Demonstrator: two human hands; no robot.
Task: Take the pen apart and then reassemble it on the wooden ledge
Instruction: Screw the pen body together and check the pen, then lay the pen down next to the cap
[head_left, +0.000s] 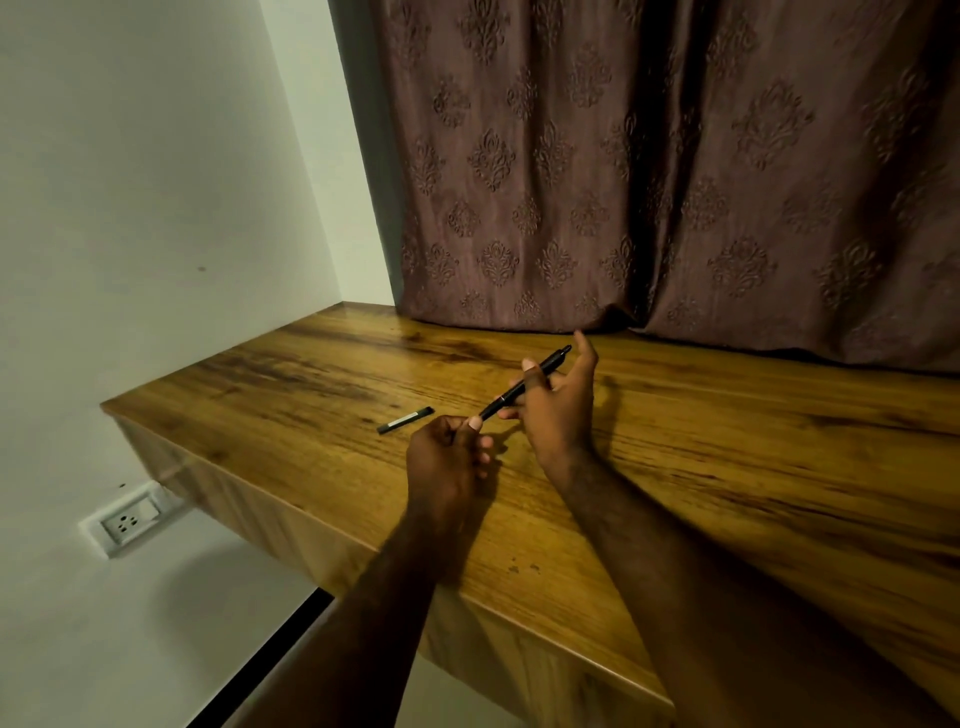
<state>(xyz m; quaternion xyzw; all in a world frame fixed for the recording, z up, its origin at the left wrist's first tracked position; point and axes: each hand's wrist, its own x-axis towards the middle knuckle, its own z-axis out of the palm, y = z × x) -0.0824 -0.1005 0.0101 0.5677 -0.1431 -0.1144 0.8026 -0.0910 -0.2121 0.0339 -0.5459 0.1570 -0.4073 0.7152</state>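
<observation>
A black pen (540, 375) slants above the wooden ledge (727, 467), its button end up and to the right. My right hand (558, 410) grips the pen's barrel around the middle. My left hand (449, 457) pinches the pen's lower tip end between thumb and fingers. A short black pen part (405, 420) with a pale band lies flat on the ledge, just left of my left hand and apart from it.
A brown patterned curtain (675, 182) hangs down to the back of the ledge. A white wall stands at the left, with a socket plate (127, 519) below the ledge's left end. The ledge's front edge runs diagonally under my forearms.
</observation>
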